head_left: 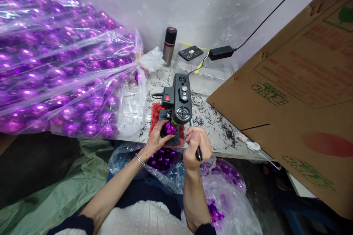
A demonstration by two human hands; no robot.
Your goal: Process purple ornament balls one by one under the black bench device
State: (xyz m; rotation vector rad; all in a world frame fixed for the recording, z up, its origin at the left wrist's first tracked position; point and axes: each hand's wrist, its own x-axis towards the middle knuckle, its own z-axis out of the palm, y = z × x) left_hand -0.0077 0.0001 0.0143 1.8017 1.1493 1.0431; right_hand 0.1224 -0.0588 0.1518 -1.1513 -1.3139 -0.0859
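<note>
Between the thumb and fingers of my left hand (158,136) is a shiny purple ball ornament (170,128). The ball sits under the front end of a black bench machine (182,99), above its dark base plate (174,140). My right hand (197,147) is closed around the machine's lever handle (199,154), whose black tip pokes out below the fist. The top of the ball is hidden beneath the machine head. A red mat (155,114) lies under the machine.
A large clear bag of purple balls (68,80) fills the left. A flask (169,46), a black power adapter (221,53) and a flat black device (190,53) stand behind. A big cardboard box (289,91) leans on the right. Black scraps litter the table (201,91). An open plastic bag (231,205) lies below.
</note>
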